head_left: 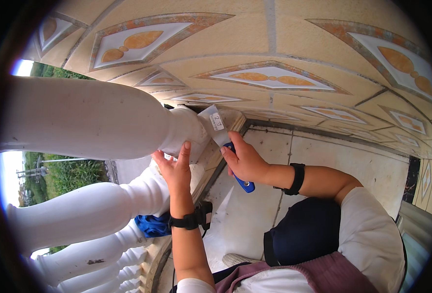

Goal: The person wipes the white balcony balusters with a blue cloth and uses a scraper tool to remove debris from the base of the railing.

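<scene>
My right hand (245,158) is closed round the blue handle of a putty knife (214,124). The knife's flat metal blade, with a white label on it, points up and left to the base of the nearest white baluster (99,117). Against the lower part of that same baluster rests my left hand (176,167), thumb and fingers apart. The blade's tip is at the joint between the baluster's foot and the ledge (228,124); whether it touches I cannot tell. Some fingertips of the left hand are partly hidden by the baluster.
More white balusters (89,205) stand in a row along the left. A blue cloth (152,225) lies between them, near my left wrist. A tiled wall (255,44) with diamond patterns rises beyond. Pale floor tiles (323,151) spread to the right. Greenery shows outside.
</scene>
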A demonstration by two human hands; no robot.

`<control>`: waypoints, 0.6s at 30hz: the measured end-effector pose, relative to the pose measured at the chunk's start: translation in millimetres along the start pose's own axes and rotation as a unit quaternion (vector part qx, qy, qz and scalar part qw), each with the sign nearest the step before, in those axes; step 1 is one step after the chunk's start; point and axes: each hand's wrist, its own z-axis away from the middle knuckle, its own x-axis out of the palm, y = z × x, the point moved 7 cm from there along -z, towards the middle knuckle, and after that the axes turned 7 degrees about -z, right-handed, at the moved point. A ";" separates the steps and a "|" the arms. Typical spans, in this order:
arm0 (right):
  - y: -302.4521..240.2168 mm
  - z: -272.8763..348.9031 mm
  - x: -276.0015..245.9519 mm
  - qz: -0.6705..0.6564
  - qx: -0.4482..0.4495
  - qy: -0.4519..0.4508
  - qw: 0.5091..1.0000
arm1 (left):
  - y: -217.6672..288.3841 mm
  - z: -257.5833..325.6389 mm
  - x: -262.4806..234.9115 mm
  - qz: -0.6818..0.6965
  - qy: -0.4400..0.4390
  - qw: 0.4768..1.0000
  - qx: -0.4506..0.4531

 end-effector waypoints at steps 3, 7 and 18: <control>-1.4 4.5 -0.8 0.018 0.007 -0.011 1.000 | -7.4 -1.6 -4.5 -0.008 -0.006 1.000 -0.015; -4.3 1.7 -0.1 -0.091 0.076 -0.034 0.992 | -2.5 -1.1 -0.6 0.023 -0.017 1.000 0.005; -12.1 -15.2 3.8 -0.264 0.181 -0.014 0.947 | 0.0 -0.1 -0.7 0.021 -0.010 1.000 0.001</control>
